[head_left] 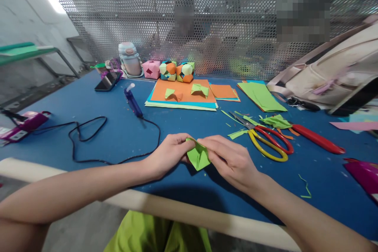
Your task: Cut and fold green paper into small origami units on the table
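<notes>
A small piece of folded green paper (198,158) is held just above the blue table, near its front edge. My left hand (170,152) pinches its left upper corner between thumb and fingers. On the other side my right hand (232,159) grips the right edge, its fingers closed. The paper shows creases and a partly raised middle. Behind the hands, two folded units, a green one (200,90) and a green-and-orange one (174,94), rest on a stack of coloured paper (161,89).
Scissors (267,141) and a red-handled tool (319,139) lie right among green scraps. A blue glue gun (133,102) with a black cord stands left. Finished paper cubes (168,71), a bottle (130,60), a phone (108,82) and a backpack (333,63) line the back.
</notes>
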The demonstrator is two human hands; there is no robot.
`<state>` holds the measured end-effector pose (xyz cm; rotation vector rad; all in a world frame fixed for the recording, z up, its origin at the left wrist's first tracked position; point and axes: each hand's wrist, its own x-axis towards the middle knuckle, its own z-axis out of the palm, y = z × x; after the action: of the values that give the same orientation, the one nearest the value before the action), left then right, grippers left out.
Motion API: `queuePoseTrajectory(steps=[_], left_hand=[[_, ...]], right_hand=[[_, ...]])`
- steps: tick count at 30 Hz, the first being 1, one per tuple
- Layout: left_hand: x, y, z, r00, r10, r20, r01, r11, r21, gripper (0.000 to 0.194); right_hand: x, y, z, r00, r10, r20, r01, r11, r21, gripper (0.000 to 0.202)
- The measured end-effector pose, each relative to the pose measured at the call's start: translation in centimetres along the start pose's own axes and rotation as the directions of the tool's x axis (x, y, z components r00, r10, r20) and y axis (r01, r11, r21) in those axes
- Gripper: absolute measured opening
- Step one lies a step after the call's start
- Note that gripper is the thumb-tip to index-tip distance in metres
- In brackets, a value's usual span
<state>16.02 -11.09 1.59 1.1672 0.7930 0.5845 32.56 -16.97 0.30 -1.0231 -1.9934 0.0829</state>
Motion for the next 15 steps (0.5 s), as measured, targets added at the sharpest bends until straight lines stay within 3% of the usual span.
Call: queuePoseTrajectory(steps=[15], left_hand=[[0.5,-0.4,-0.5,0.996,-0.031,0.080,0.045,0.982,-0.182,0.019]], right_hand=[[-0.3,1.3,0.1,0.988,-0.137,0.072,0.146,0.979,-0.139,0.031]])
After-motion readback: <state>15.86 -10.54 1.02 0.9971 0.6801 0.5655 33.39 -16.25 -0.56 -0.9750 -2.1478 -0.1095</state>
